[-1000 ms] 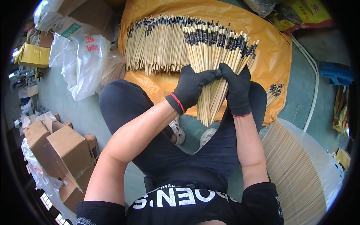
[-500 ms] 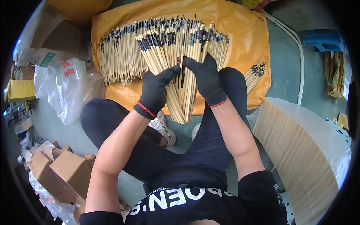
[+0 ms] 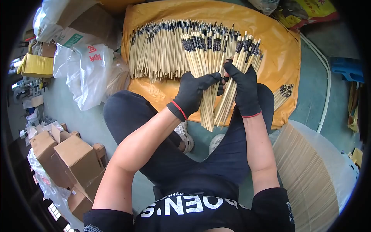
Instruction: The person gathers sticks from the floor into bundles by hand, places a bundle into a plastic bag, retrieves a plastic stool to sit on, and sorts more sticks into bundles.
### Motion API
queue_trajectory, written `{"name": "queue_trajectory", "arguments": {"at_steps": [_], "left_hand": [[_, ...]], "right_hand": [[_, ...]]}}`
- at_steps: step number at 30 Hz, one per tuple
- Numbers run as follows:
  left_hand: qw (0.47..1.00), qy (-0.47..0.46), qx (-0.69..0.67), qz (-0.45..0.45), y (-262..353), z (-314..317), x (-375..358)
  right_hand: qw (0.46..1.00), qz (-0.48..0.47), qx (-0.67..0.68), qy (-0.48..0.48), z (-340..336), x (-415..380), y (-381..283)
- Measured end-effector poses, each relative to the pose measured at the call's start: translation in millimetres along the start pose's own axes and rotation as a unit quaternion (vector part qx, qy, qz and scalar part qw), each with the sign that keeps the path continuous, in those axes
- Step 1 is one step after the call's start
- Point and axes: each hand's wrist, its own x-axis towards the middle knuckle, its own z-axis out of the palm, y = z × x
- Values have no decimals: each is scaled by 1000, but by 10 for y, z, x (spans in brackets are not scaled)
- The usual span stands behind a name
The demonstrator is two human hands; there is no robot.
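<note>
Thin wooden sticks with black-patterned upper ends are gripped in both gloved hands. My left hand (image 3: 196, 91), in a black glove with a red cuff, is closed round a fanned bundle (image 3: 206, 62). Closed round a second bundle (image 3: 228, 101) is my right hand (image 3: 244, 85), its fingertips bare. The two bundles lean apart at the top, and their lower ends hang over the gap between the knees. Behind them a long row of similar sticks (image 3: 158, 52) lies on an orange sheet (image 3: 154, 92).
A small pile of sticks (image 3: 284, 94) rests at the sheet's right. Cardboard boxes (image 3: 75, 154) stand at lower left, a clear plastic bag (image 3: 87, 73) at upper left. A large plastic-wrapped stack (image 3: 305, 170) is by the right leg. A white pipe (image 3: 327, 89) runs along the floor.
The view has shifted, so the scene sits further right. The bundle in my left hand is spread wider, and the sticks in my right hand lean more to the right.
</note>
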Motion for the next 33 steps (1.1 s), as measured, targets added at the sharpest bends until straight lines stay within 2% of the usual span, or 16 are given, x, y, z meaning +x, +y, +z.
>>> {"name": "queue_trajectory", "arguments": {"at_steps": [1, 3, 7, 9, 12, 14, 15, 17, 21, 25, 27, 33], "left_hand": [[1000, 0, 0, -1, -4, 4, -5], [997, 46, 68, 8, -8, 14, -24], [998, 37, 55, -3, -71, -58, -4], [983, -13, 180, 40, -97, -119, 17], [995, 5, 100, 9, -61, -32, -4], [996, 13, 86, -4, -8, -5, -23], [997, 19, 72, -17, 13, 5, -32], [995, 28, 96, -27, 62, 1, -43], [991, 30, 129, -24, 50, -11, -34], [993, 20, 111, 26, 90, 61, -80], [994, 17, 106, -9, 141, 81, -119], [995, 19, 91, -21, 125, 69, -143]], "right_hand": [[1000, 1, 0, 1, 8, 1, 20], [997, -77, -18, -10, 12, 25, 90], [999, -46, -23, 15, -61, 60, 133], [999, -50, -7, 12, -73, 75, 150], [998, -60, 23, 4, -82, 84, 142], [997, 16, 76, -3, -85, 77, 82], [997, 17, 77, -4, -97, 98, 96], [997, -46, 62, -13, -119, 141, 125], [996, -76, -35, -7, -46, 89, 36], [997, -63, -46, -22, 8, 46, 35], [997, -65, -38, -26, 19, 50, 45], [997, -67, -14, -29, 18, 38, 81]]}}
